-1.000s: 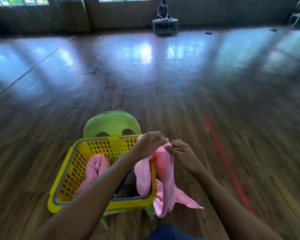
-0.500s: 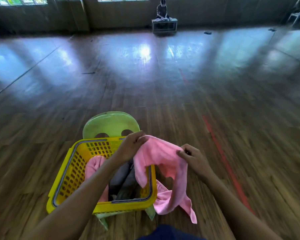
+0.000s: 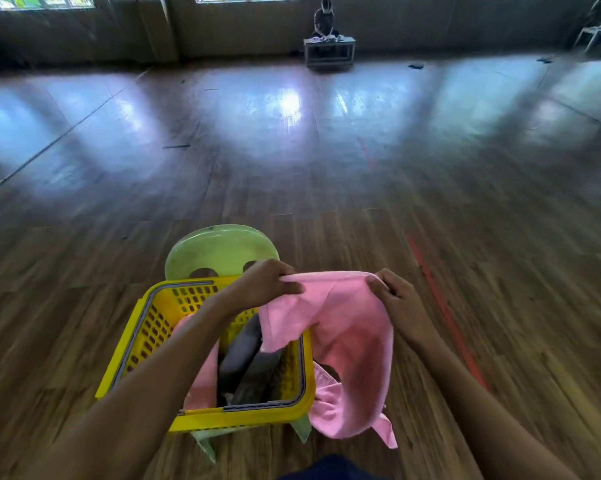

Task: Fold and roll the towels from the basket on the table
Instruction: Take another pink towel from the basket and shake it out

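With the fingers of your left hand (image 3: pixel 262 285) and right hand (image 3: pixel 398 301) pinching its top edge, the pink towel (image 3: pixel 351 327) hangs limp over the right rim of the yellow basket (image 3: pixel 243 415); it looks light, soft and floppy, so grip its corners.

green chair (image 3: pixel 219 251), seat hidden under basket (image 3: pixel 243 416); distant figure (image 3: pixel 325 15), too small to tell

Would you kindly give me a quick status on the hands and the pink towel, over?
Left hand and right hand each pinch the pink towel at its top edge. Towel hangs spread beside the yellow basket. Nothing blocking.
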`<state>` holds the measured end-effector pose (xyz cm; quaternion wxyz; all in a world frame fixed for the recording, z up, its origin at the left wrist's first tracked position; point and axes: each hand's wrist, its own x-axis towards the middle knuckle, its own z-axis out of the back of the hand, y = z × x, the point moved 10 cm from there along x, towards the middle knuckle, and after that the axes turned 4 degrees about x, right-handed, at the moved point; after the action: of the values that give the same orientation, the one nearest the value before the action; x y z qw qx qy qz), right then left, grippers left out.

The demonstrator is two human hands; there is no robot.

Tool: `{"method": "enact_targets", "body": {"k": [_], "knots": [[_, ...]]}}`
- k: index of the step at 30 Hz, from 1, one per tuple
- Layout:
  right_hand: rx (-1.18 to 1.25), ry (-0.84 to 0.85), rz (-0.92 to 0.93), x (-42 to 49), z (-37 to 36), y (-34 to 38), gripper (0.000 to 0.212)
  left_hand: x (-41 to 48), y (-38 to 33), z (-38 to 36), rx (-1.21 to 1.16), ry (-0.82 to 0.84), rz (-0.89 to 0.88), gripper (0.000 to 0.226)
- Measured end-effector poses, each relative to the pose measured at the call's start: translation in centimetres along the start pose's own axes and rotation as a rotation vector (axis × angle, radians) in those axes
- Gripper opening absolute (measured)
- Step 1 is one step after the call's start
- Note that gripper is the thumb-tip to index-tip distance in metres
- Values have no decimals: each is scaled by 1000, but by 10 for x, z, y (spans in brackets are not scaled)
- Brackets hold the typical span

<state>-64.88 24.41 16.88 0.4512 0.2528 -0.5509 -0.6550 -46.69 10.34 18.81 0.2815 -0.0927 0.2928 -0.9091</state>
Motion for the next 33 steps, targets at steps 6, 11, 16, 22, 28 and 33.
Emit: {"method": "enact_targets", "body": {"k": [6,11,16,22,28,33], "knots": [[-55,55,-111,-6,-2,-30,28,-12,2,19,-404,-246,80,28],[-146,147,-172,0,-17,-37,13,-2,-13,14,-546,-411,147,13],[30,182,-5,16,-34,41,19,9,-27,5,-589,-389,171,22],[0,140,7,38,-44,72,20,14,-49,11,-456,-314,93,13],[223,240,-88,42,-51,71,16,16,-49,13,-404,-253,115,23],[202,-48,85,41,-21,86,14,18,-57,13,-560,-240,57,37]]}}
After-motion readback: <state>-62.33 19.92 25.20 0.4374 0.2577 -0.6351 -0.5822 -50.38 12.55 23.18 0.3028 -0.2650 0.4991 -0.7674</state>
